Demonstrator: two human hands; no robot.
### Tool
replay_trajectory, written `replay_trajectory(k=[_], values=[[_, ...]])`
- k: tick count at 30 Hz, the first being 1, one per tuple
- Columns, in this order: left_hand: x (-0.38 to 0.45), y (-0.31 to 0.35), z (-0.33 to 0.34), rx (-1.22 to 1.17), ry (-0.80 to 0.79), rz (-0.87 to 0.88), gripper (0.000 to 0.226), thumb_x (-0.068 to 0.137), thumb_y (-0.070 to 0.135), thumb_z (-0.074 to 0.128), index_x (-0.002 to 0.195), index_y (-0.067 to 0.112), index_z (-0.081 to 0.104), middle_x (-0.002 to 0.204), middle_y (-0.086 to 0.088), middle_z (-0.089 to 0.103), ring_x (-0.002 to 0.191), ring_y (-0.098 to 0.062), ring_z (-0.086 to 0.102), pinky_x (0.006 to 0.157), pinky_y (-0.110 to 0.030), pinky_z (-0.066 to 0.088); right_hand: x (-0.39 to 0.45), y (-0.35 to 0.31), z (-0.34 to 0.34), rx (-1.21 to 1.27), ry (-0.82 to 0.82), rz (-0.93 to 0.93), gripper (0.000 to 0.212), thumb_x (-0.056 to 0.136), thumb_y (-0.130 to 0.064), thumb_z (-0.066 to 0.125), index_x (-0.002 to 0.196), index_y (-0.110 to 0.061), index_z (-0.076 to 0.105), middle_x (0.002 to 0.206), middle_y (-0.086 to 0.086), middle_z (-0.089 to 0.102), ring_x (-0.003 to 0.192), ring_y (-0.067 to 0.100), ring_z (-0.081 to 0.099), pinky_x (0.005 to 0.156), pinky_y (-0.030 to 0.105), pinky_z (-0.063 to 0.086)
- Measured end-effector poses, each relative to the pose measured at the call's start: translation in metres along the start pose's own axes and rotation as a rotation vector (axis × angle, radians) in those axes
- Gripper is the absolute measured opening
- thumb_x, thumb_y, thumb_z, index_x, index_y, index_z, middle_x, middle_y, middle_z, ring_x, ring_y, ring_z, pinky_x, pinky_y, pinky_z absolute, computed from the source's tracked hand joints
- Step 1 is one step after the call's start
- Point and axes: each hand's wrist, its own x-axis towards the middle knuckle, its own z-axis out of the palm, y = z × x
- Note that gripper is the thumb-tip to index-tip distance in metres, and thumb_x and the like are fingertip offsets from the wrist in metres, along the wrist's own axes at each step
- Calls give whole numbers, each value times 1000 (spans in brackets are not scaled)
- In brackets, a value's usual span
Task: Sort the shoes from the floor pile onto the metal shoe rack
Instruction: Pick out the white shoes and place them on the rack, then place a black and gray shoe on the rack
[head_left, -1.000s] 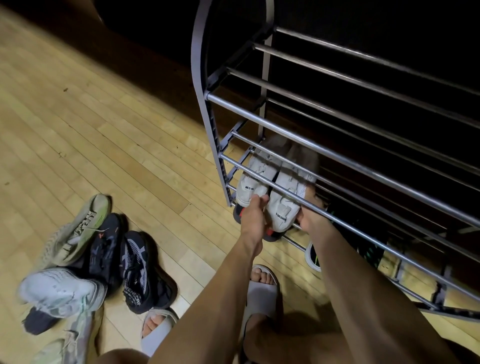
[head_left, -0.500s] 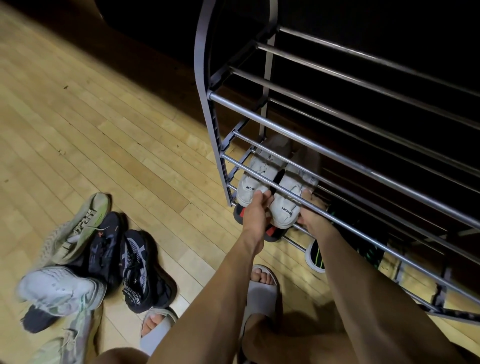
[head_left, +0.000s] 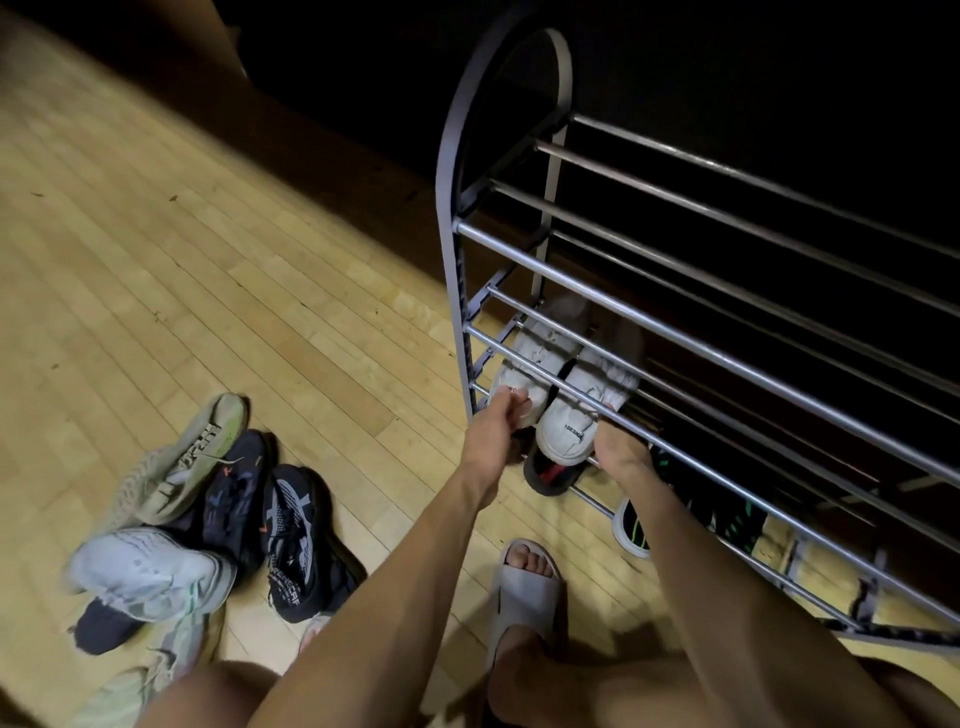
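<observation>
Both hands (head_left: 493, 431) gripping white sneakers' (head_left: 563, 431) heels, between rack (head_left: 675, 338) bars

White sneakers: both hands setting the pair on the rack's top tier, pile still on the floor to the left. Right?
Not the top tier. The head view shows the white sneakers on a lower tier of the rack, under empty upper bars. The left hand and right hand are both at their heels, and the pile does lie on the floor to the left.

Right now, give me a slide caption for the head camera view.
Both hands, left and right, set white sneakers on the rack; more shoes wait on the floor.
</observation>
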Motion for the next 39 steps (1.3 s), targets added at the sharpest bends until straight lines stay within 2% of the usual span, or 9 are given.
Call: replay_trajectory(k=[6,13,15,17,19,23,27,30,39], values=[[-35,29,-54,64,74,131,39,103,40,34,106,22,69,111,7,71,105,-8,60,99,-37,42,-64,-17,-26,-242,-51,-243,49,106,-31,24,129,1,54,130,24,57,120,38,53,98,40,40],[-90,64,-115,203,75,281,39,104,40,34,111,23,68,117,5,70,117,-14,58,104,-37,41,-161,-46,-18,-286,-235,-444,48,107,-31,23,132,-2,51,134,20,55,123,35,51,97,36,39],[-110,78,-137,225,80,336,38,104,39,34,110,23,68,116,5,70,116,-14,59,103,-36,42,-183,-57,-14,-296,-258,-529,45,106,-35,22,114,-14,60,116,13,61,107,29,56,92,37,40],[-131,93,-161,228,106,384,39,104,37,32,111,22,68,115,4,70,115,-13,59,102,-36,42,-202,-74,-10,-259,-251,-582,41,102,-43,23,75,-24,49,78,3,51,70,20,46,71,36,36],[-155,105,-185,208,152,437,41,105,37,31,111,21,68,115,4,70,114,-13,61,100,-35,43,-222,-93,-8,-173,-245,-624,42,96,-52,27,68,-27,44,70,-4,44,64,16,41,69,38,35],[-198,110,-228,111,274,498,43,105,36,31,109,17,70,111,2,72,109,-14,63,97,-35,45,-260,-124,9,-65,-309,-737,68,82,-69,25,113,-21,64,99,-7,61,95,15,56,92,43,44],[-215,88,-273,22,363,476,44,105,34,31,107,15,71,110,0,73,110,-18,64,97,-36,46,-283,-131,39,-34,-339,-813,45,93,-56,27,112,-34,63,110,-8,66,108,13,60,100,42,47],[-215,51,-306,-38,463,394,45,105,34,32,109,10,70,107,-3,74,110,-22,65,98,-37,47,-277,-129,65,-4,-370,-820,46,100,-46,26,128,-28,59,110,-9,67,110,9,60,102,40,48],[-178,31,-370,-49,571,319,44,103,35,35,102,11,71,104,-6,74,109,-29,64,98,-42,46,-252,-158,132,76,-441,-744,48,104,-40,26,132,-18,57,118,7,66,110,18,61,96,35,51]])
